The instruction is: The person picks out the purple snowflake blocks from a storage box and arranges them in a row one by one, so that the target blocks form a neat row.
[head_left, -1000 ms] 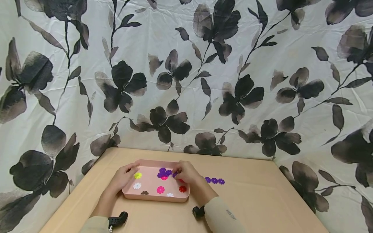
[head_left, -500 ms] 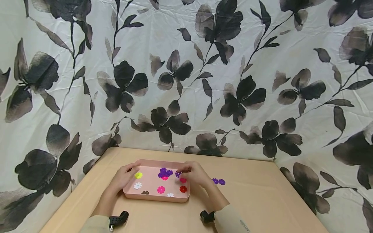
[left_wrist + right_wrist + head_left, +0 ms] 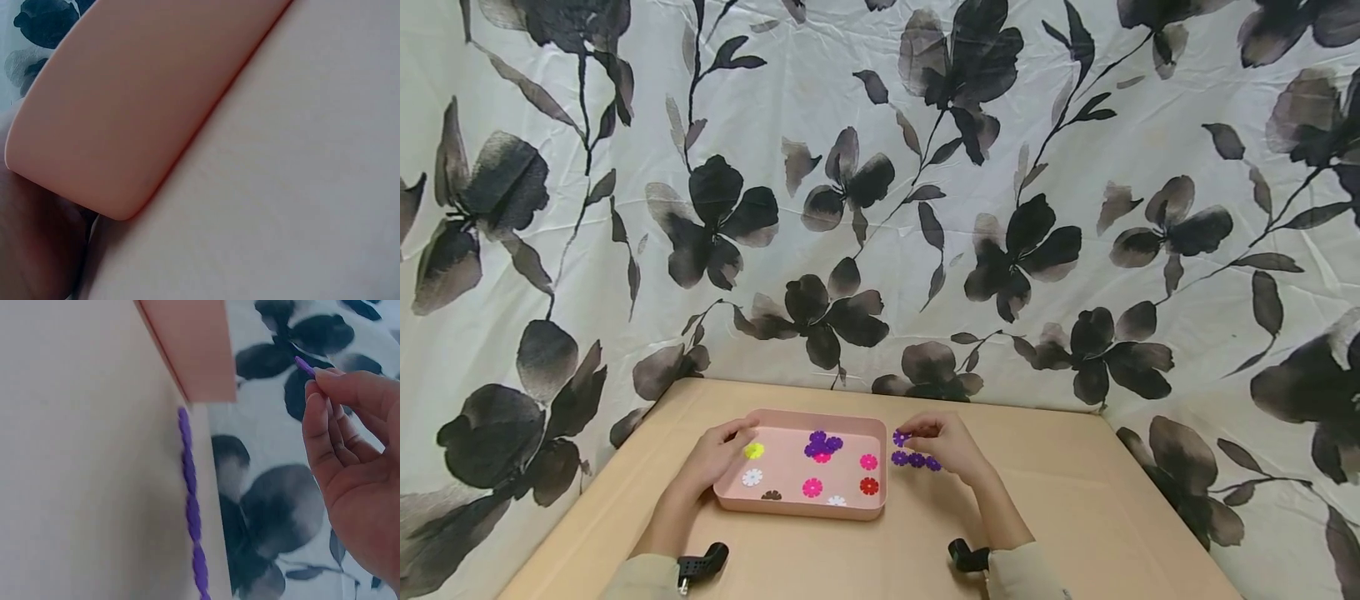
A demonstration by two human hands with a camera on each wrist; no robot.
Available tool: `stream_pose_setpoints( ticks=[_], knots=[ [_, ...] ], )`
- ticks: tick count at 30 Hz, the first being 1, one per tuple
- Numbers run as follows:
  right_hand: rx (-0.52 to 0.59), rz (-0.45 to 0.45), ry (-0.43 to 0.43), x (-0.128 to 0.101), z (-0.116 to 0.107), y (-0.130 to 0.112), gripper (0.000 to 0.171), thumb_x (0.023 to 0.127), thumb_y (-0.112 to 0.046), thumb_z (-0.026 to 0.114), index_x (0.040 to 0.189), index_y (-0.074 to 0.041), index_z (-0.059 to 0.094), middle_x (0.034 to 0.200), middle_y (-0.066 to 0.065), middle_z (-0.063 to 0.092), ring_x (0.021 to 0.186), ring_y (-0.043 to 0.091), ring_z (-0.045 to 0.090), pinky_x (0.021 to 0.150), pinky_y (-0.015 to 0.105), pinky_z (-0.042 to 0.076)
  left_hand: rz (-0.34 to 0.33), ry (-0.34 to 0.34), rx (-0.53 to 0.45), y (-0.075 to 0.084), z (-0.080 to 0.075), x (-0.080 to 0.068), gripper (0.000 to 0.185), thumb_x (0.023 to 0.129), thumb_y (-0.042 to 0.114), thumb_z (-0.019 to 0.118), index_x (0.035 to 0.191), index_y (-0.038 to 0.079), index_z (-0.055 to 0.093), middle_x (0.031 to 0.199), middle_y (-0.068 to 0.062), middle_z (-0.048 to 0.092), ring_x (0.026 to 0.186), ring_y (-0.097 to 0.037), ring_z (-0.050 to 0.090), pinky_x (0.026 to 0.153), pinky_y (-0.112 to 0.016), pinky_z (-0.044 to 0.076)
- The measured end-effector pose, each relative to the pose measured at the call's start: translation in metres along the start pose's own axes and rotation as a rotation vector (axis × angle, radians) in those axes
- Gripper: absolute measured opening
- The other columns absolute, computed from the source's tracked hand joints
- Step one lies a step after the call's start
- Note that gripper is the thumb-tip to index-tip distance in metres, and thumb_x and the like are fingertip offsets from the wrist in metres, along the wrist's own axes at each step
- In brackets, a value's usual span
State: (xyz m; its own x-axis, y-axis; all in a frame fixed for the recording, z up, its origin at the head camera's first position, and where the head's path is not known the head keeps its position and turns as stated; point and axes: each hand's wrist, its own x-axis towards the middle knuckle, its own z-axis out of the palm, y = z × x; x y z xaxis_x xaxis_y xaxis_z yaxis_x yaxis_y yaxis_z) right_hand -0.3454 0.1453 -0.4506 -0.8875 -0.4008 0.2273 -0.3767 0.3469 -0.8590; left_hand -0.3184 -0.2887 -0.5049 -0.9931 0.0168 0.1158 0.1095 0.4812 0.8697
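A pink tray (image 3: 797, 510) lies on the tan table (image 3: 1075, 500). It holds loose flower-shaped pieces: a purple cluster (image 3: 820, 442), a yellow one (image 3: 753, 451), pink ones (image 3: 812, 487), a red one (image 3: 869, 486) and white ones (image 3: 752, 477). My left hand (image 3: 730, 443) grips the tray's left edge; the left wrist view shows only the tray wall (image 3: 125, 112). My right hand (image 3: 912, 435) is just right of the tray and pinches one purple flower piece (image 3: 899, 437) (image 3: 304, 365). It hovers above a short row of joined purple flowers (image 3: 916, 459) (image 3: 190, 506) on the table.
A floral black-and-white cloth (image 3: 880, 208) hangs close behind and to both sides of the table. Black wrist-worn cameras (image 3: 700, 562) sit near the front edge. Bare table stretches to the right of the purple row.
My right hand has left the tray and moved right, carrying a purple piece out to the row on the table. The left hand has stayed on the tray's edge.
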Motion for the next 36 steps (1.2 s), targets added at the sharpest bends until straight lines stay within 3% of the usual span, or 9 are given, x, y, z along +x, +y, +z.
stream_pose_setpoints(
  ticks=[15,25,36],
  knots=[
    [-0.051,0.024,0.025,-0.015,-0.043,0.012,0.021,0.093,-0.007,0.076,0.114,-0.009,0.079,0.113,0.013,0.076,0.094,0.02,0.071,0.078,0.024,0.061,0.009,-0.008,0.015,-0.001,-0.001,0.002,0.053,0.109,0.037,0.054,0.151,0.005,0.054,0.158,-0.016,0.051,0.153,-0.041,0.036,0.126,-0.059,0.029],
    [-0.265,0.109,0.063,-0.028,-0.071,0.033,0.018,0.091,0.0,0.075,0.108,-0.004,0.079,0.108,0.01,0.076,0.089,0.018,0.069,0.073,0.023,0.058,0.018,-0.002,0.025,-0.001,-0.001,0.001,0.052,0.109,0.036,0.054,0.149,0.004,0.055,0.155,-0.017,0.053,0.151,-0.042,0.039,0.124,-0.059,0.032],
    [-0.319,0.188,0.053,-0.044,-0.096,0.055,0.021,0.086,0.008,0.069,0.105,0.003,0.079,0.1,0.013,0.078,0.087,0.019,0.068,0.079,0.029,0.058,0.007,-0.01,0.006,0.0,-0.001,0.001,0.052,0.11,0.034,0.053,0.151,0.003,0.052,0.158,-0.016,0.051,0.153,-0.041,0.037,0.125,-0.058,0.03]
  ],
)
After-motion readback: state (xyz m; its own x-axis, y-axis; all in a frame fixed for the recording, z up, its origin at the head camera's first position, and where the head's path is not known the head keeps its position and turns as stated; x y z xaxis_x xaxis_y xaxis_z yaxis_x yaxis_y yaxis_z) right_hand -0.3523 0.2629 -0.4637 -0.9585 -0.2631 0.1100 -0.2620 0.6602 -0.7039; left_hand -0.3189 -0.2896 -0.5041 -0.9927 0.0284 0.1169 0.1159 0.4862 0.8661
